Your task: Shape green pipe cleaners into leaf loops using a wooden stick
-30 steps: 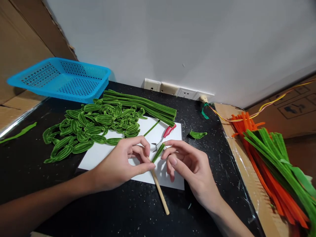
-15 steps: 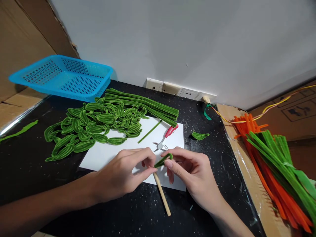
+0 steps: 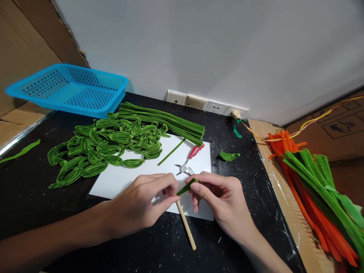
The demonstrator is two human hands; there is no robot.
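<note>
My left hand (image 3: 142, 203) pinches one end of a short folded green pipe cleaner (image 3: 186, 186) together with the top of a wooden stick (image 3: 186, 225) that slants down toward me. My right hand (image 3: 220, 199) pinches the other end of the same green piece between thumb and forefinger. Both hands hover over the near edge of a white paper sheet (image 3: 125, 176) on the black table (image 3: 34, 189). Small red-handled pliers (image 3: 189, 158) lie on the paper just beyond my fingers, next to a single straight green pipe cleaner (image 3: 170, 151).
A pile of folded green leaf shapes (image 3: 99, 149) and a bundle of long green pipe cleaners (image 3: 165, 121) lie at the back left. A blue basket (image 3: 68, 89) stands behind them. One leaf (image 3: 229, 156) lies apart. Orange and green pipe cleaners (image 3: 313, 182) lie on cardboard, right. Wall sockets (image 3: 199, 102) behind.
The green piece has been bent over and pressed flatter between my fingers. Both hands have dropped slightly toward the paper's near edge.
</note>
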